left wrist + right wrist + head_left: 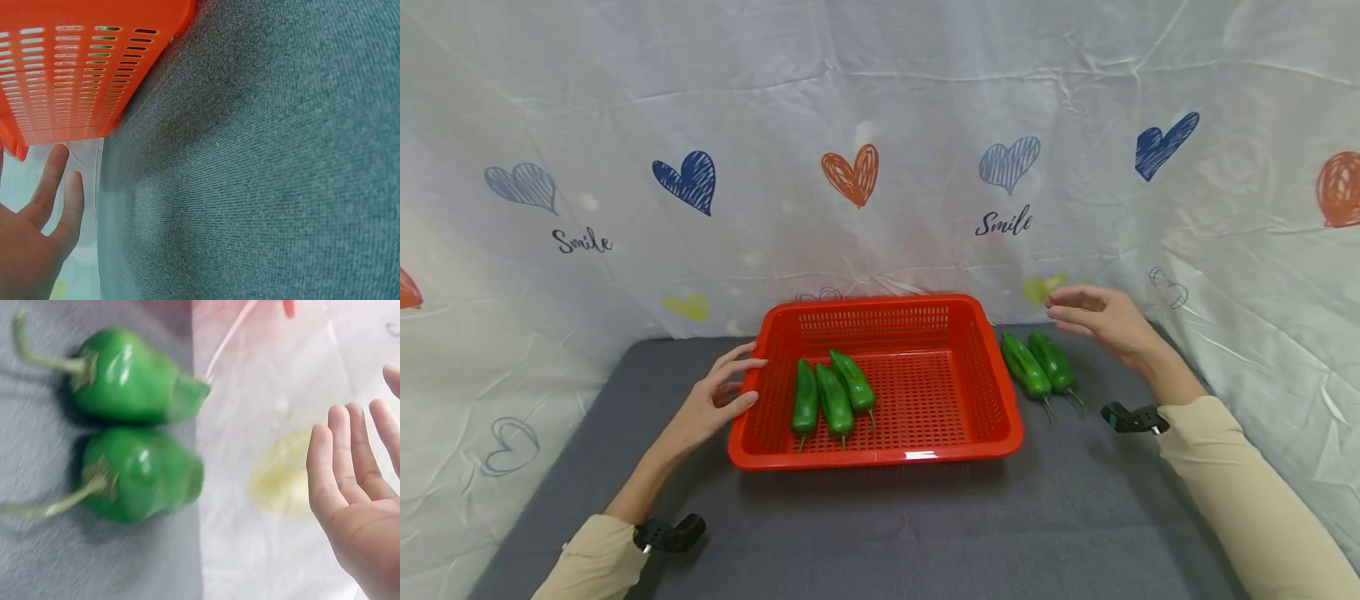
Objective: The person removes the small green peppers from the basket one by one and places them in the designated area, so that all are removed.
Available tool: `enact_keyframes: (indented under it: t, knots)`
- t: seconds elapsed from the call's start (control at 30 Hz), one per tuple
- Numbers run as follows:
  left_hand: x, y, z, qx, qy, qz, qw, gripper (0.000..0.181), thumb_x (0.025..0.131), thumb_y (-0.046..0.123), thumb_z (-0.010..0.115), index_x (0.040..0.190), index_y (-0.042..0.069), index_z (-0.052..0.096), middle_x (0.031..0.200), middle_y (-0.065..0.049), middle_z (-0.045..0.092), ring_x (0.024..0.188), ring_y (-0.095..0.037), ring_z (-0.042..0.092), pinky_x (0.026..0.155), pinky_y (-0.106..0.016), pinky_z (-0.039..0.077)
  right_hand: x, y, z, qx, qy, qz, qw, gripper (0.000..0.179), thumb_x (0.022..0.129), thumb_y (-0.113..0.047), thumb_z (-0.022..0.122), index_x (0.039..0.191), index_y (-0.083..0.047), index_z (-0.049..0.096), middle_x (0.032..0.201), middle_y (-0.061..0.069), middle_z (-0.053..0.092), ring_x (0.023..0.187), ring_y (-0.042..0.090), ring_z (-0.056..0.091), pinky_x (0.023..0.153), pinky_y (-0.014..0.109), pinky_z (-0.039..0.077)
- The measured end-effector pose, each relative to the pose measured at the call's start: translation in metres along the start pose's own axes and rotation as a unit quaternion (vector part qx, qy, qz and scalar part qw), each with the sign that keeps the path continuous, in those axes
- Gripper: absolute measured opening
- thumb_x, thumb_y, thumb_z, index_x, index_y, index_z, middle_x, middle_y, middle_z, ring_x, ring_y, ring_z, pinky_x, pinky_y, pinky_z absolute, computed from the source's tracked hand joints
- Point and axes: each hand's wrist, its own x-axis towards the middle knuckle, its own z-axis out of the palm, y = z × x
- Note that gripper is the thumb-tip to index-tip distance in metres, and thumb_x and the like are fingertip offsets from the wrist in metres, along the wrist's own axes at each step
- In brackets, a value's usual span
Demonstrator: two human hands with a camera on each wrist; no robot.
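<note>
A red plastic basket (880, 457) with slotted walls sits on the grey cloth. Three green peppers (833, 400) lie side by side in its left half, stems toward the front. My left hand (707, 407) is at the basket's left rim, fingers spread, fingertips at the edge; in the left wrist view the hand (31, 244) shows loose fingers beside the slotted wall. Two more green peppers (1026, 367) lie on the cloth just right of the basket. Above and right of them my right hand (1105, 321) hovers with nothing in it, its fingers (340, 447) loosely extended in the right wrist view.
Grey cloth (865, 533) covers the table. A white curtain (880, 100) printed with hearts hangs right behind the basket and along both sides. A black band is on each wrist, below beige sleeves (1240, 467).
</note>
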Motion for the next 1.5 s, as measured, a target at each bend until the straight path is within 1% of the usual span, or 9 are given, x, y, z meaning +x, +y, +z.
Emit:
enact_keyframes:
  t: [0.1, 0.27, 0.33, 0.5, 0.63, 0.87, 1.07, 1.33, 1.5]
  knots:
    - [0.001, -0.001, 0.000, 0.000, 0.000, 0.001, 1.0000, 0.047, 0.098, -0.005, 0.062, 0.143, 0.001, 0.053, 0.161, -0.014, 0.026, 0.111, -0.017, 0.062, 0.086, -0.029, 0.055, 0.003, -0.009, 0.007, 0.001, -0.007, 0.000, 1.0000, 0.041, 0.095, -0.003, 0.073, 0.130, 0.013, 0.058, 0.122, 0.014, 0.066, 0.109, 0.019, 0.064, 0.091, 0.034, 0.053]
    - [0.002, -0.003, 0.000, 0.001, 0.001, 0.005, 1.0000, 0.046, 0.098, -0.005, 0.062, 0.143, 0.001, 0.053, 0.161, -0.014, 0.026, 0.113, -0.017, 0.061, 0.089, -0.028, 0.053, 0.011, -0.024, 0.017, -0.025, -0.020, -0.001, 0.9995, 0.046, 0.097, -0.009, 0.072, 0.133, 0.012, 0.055, 0.127, 0.017, 0.063, 0.111, 0.022, 0.063, 0.092, 0.033, 0.053]
    - [0.003, -0.003, 0.000, 0.001, 0.000, 0.003, 1.0000, 0.046, 0.098, -0.004, 0.062, 0.143, 0.002, 0.053, 0.161, -0.013, 0.026, 0.114, -0.016, 0.061, 0.089, -0.027, 0.053, 0.014, -0.030, 0.021, -0.032, -0.025, -0.007, 0.9992, 0.046, 0.097, -0.010, 0.071, 0.134, 0.011, 0.055, 0.130, 0.021, 0.060, 0.112, 0.024, 0.063, 0.093, 0.035, 0.053]
    - [0.003, -0.002, 0.000, 0.002, -0.002, 0.002, 1.0000, 0.047, 0.098, -0.003, 0.062, 0.144, 0.002, 0.053, 0.162, -0.013, 0.025, 0.114, -0.016, 0.061, 0.089, -0.028, 0.053, 0.022, -0.041, 0.032, -0.030, -0.039, -0.011, 0.9987, 0.048, 0.097, -0.010, 0.072, 0.135, 0.011, 0.054, 0.132, 0.024, 0.057, 0.115, 0.028, 0.062, 0.095, 0.037, 0.052]
    - [0.002, -0.001, 0.000, 0.005, -0.001, -0.001, 1.0000, 0.047, 0.098, -0.003, 0.062, 0.144, 0.002, 0.053, 0.161, -0.013, 0.025, 0.114, -0.017, 0.062, 0.089, -0.028, 0.053, 0.029, -0.047, 0.043, -0.031, -0.053, -0.014, 0.9980, 0.050, 0.096, -0.012, 0.073, 0.136, 0.011, 0.054, 0.135, 0.027, 0.054, 0.117, 0.029, 0.060, 0.094, 0.035, 0.052]
    - [0.002, 0.000, 0.002, 0.004, -0.002, 0.005, 1.0000, 0.046, 0.098, -0.004, 0.062, 0.143, 0.000, 0.053, 0.161, -0.016, 0.024, 0.113, -0.024, 0.063, 0.088, -0.028, 0.053, 0.037, -0.057, 0.062, -0.032, -0.067, -0.026, 0.9969, 0.046, 0.095, -0.009, 0.074, 0.133, 0.011, 0.057, 0.132, 0.023, 0.059, 0.114, 0.028, 0.063, 0.093, 0.036, 0.053]
    - [0.002, 0.001, 0.001, -0.003, -0.004, 0.005, 1.0000, 0.046, 0.098, -0.005, 0.062, 0.143, 0.001, 0.053, 0.162, -0.015, 0.024, 0.114, -0.018, 0.062, 0.089, -0.028, 0.053, 0.045, -0.062, 0.078, -0.036, -0.087, -0.041, 0.9947, 0.044, 0.096, -0.008, 0.073, 0.132, 0.011, 0.058, 0.133, 0.027, 0.058, 0.116, 0.028, 0.061, 0.096, 0.040, 0.051]
    - [0.001, 0.001, 0.000, -0.005, -0.005, 0.002, 1.0000, 0.046, 0.099, -0.004, 0.061, 0.144, 0.001, 0.052, 0.162, -0.014, 0.024, 0.115, -0.016, 0.061, 0.090, -0.028, 0.053, 0.054, -0.069, 0.101, -0.013, -0.116, -0.058, 0.9915, 0.040, 0.095, -0.004, 0.073, 0.130, 0.010, 0.060, 0.132, 0.028, 0.058, 0.117, 0.031, 0.060, 0.101, 0.049, 0.046]
    - [0.001, 0.000, 0.000, -0.003, -0.004, -0.001, 1.0000, 0.046, 0.099, -0.003, 0.061, 0.144, 0.002, 0.052, 0.162, -0.014, 0.024, 0.116, -0.015, 0.060, 0.091, -0.028, 0.052, 0.058, -0.073, 0.116, -0.018, -0.124, -0.064, 0.9901, 0.034, 0.094, -0.007, 0.075, 0.126, 0.003, 0.066, 0.128, 0.022, 0.063, 0.116, 0.028, 0.060, 0.101, 0.046, 0.047]
